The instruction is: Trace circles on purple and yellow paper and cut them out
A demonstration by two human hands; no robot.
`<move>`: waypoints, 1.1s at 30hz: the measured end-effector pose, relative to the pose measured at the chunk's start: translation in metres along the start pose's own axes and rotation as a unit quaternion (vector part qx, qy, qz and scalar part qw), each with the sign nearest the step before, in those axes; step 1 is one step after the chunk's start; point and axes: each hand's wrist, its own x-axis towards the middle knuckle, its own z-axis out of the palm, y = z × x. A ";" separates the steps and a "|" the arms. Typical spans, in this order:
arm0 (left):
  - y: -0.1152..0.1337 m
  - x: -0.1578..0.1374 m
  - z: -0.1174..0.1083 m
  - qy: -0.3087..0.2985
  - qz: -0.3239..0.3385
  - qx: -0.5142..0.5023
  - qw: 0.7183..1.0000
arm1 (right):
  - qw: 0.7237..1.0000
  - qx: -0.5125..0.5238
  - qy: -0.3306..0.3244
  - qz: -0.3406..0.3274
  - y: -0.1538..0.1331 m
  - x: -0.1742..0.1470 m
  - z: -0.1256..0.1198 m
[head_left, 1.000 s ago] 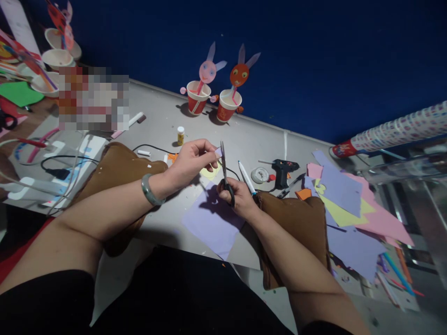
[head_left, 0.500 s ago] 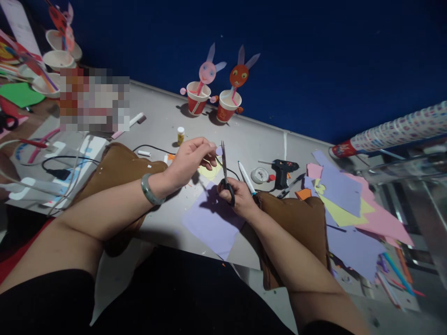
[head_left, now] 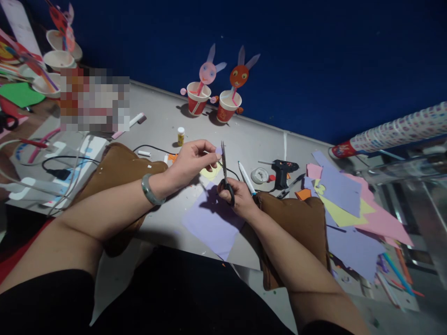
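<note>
Between its thumb and fingers my left hand point(head_left: 193, 161) pinches a small piece of purple paper point(head_left: 219, 151). My right hand point(head_left: 239, 195) is closed round the black handles of a pair of scissors point(head_left: 224, 160), whose blades point up and away from me. The blades stand right beside the purple piece; whether they touch it I cannot tell. Below both hands a larger sheet of purple paper point(head_left: 213, 228) lies flat on the table, partly in shadow. Behind my left fingertips is a yellow paper piece point(head_left: 209, 172), partly hidden.
Two paper cups with rabbit figures point(head_left: 198, 100) stand at the back. To the right are a white marker point(head_left: 247, 177), a tape roll point(head_left: 260, 175), a black glue gun point(head_left: 283, 172) and coloured paper sheets point(head_left: 344, 186). Brown cushions point(head_left: 293, 218) flank my forearms. A power strip point(head_left: 73, 172) lies left.
My left fingers have shifted their hold on the small purple piece, with the thumb now nearer to it. My right hand and the scissors stay almost in place.
</note>
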 end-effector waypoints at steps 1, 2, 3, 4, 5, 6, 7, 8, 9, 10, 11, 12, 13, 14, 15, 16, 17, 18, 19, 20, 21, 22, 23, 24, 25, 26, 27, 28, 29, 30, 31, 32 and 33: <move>0.001 0.000 0.000 0.002 -0.001 0.000 1.000 | 1.000 0.000 0.001 0.000 0.000 0.000 0.000; 0.001 0.000 0.001 0.003 -0.003 -0.001 1.000 | 1.000 0.000 0.001 -0.001 0.000 0.000 0.000; 0.001 0.000 0.001 0.004 -0.003 -0.002 1.000 | 1.000 -0.001 0.001 -0.001 0.000 0.000 0.000; 0.001 0.000 0.001 0.004 -0.003 -0.003 1.000 | 1.000 -0.003 0.000 -0.001 0.000 0.000 0.000; 0.001 0.000 0.001 0.004 -0.002 -0.005 1.000 | 1.000 -0.005 -0.001 -0.001 0.000 0.000 0.000; 0.001 0.000 0.001 0.004 -0.002 -0.007 1.000 | 1.000 -0.006 -0.003 -0.001 -0.001 0.000 0.000; 0.001 -0.001 0.001 0.003 -0.002 -0.008 1.000 | 1.000 -0.008 -0.004 0.000 -0.001 0.000 0.000; 0.002 -0.001 0.001 0.003 -0.002 -0.009 1.000 | 1.000 -0.008 -0.004 0.000 -0.002 0.000 0.000; 0.002 -0.001 0.001 0.003 -0.002 -0.010 1.000 | 1.000 -0.009 -0.004 0.000 -0.002 0.000 0.000; 0.002 -0.001 0.001 0.004 -0.002 -0.009 1.000 | 1.000 -0.010 -0.004 0.001 -0.002 0.000 0.000; 0.002 -0.001 0.001 0.004 -0.002 -0.008 1.000 | 1.000 -0.011 -0.003 0.000 -0.002 0.000 0.000; 0.002 -0.001 0.001 0.004 -0.002 -0.007 1.000 | 1.000 -0.012 -0.004 0.000 -0.001 0.000 0.000; 0.003 -0.001 0.002 0.004 -0.002 -0.006 1.000 | 1.000 -0.013 -0.004 0.000 -0.001 0.000 0.000; 0.003 -0.001 0.002 0.003 -0.002 -0.005 1.000 | 1.000 -0.015 -0.005 -0.001 -0.001 0.000 0.000; 0.003 -0.001 0.002 0.002 -0.003 -0.006 1.000 | 1.000 -0.016 -0.005 -0.001 0.000 -0.001 0.000; 0.003 -0.001 0.002 0.002 -0.003 -0.007 1.000 | 1.000 -0.017 -0.005 -0.002 0.000 -0.001 0.000; 0.003 -0.001 0.002 0.003 -0.002 -0.008 1.000 | 1.000 -0.018 -0.004 -0.001 0.000 -0.001 0.000; 0.003 -0.001 0.002 0.004 -0.001 -0.008 1.000 | 1.000 -0.019 -0.003 0.000 0.000 -0.001 0.000; 0.003 -0.001 0.002 0.005 -0.001 -0.007 1.000 | 1.000 -0.019 -0.002 0.001 0.001 -0.001 0.000; 0.004 -0.001 0.002 0.006 -0.001 -0.005 1.000 | 1.000 -0.020 0.000 0.001 0.001 0.000 -0.001; 0.004 -0.001 0.002 0.007 -0.001 -0.004 1.000 | 1.000 -0.021 0.004 0.000 0.000 0.000 -0.001; 0.004 -0.001 0.002 0.008 -0.002 -0.003 1.000 | 1.000 -0.022 0.007 -0.003 0.000 0.000 -0.001; 0.004 -0.001 0.002 0.008 -0.002 -0.003 1.000 | 1.000 -0.023 0.011 -0.006 0.000 0.000 0.000; 0.004 -0.001 0.002 0.008 -0.003 -0.003 1.000 | 1.000 -0.025 0.014 -0.009 0.000 0.000 0.000; 0.003 0.000 0.002 0.008 -0.004 -0.004 1.000 | 0.999 -0.026 0.017 -0.013 0.000 0.000 0.000; 0.003 0.000 0.002 0.008 -0.005 -0.005 1.000 | 0.999 -0.026 0.021 -0.018 0.001 0.000 0.000; 0.003 0.000 0.001 0.008 -0.007 -0.006 1.000 | 0.999 -0.024 0.029 -0.026 0.001 0.000 0.000; 0.002 0.001 0.000 0.008 -0.008 -0.008 1.000 | 0.998 -0.018 0.041 -0.036 0.002 0.000 0.000; 0.002 0.002 -0.001 0.009 -0.009 -0.011 1.000 | 0.997 -0.010 0.054 -0.047 0.004 0.000 0.000; 0.002 0.003 -0.002 0.011 -0.008 -0.014 1.000 | 0.996 0.000 0.072 -0.060 0.006 0.000 0.000; 0.002 0.004 -0.003 0.015 -0.006 -0.017 1.000 | 0.993 0.011 0.092 -0.072 0.008 0.000 0.000; 0.003 0.005 -0.004 0.019 -0.006 -0.018 1.000 | 0.990 0.021 0.113 -0.084 0.010 0.000 -0.001; 0.004 0.007 -0.005 0.026 -0.006 -0.016 1.000 | 0.986 0.027 0.134 -0.095 0.012 0.000 -0.001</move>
